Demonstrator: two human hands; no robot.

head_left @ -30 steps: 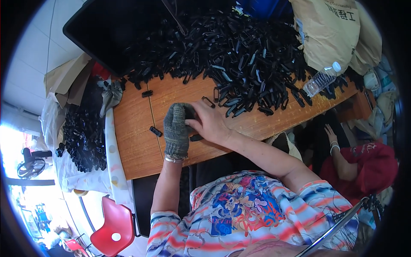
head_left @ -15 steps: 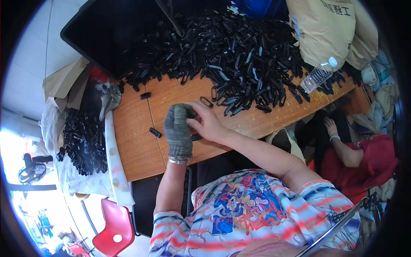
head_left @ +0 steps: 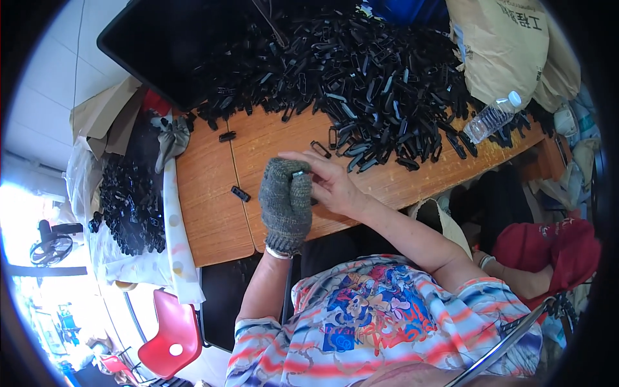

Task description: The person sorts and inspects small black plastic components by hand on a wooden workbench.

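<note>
Over the near part of the wooden table (head_left: 206, 219), my left hand (head_left: 285, 203), in a grey-green knitted glove, is closed with its fingers curled. My bare right hand (head_left: 332, 184) meets it, fingers bent against the glove's top. Whatever lies between them is mostly hidden; just a small pale glint shows at the glove's fingertips. Close beyond my right fingers lies a black oblong plastic frame (head_left: 320, 149). Two small black plastic pieces rest left of my hands, one nearer (head_left: 240, 193) and one farther (head_left: 227, 137). Beyond spreads a large heap of black plastic parts (head_left: 367, 84).
A large black bin (head_left: 145, 58) stands at the far left. A clear plastic bottle (head_left: 493, 117) and a brown paper sack (head_left: 506, 51) are at the far right. More black parts (head_left: 132, 203) fill a bag on the left, above a red chair (head_left: 169, 338). Another person's red sleeve (head_left: 548, 251) shows at right.
My gloved left hand has turned slightly and both hands stay together. The other person at the right has lowered an arm and leaned. The whole view has shifted a little.
</note>
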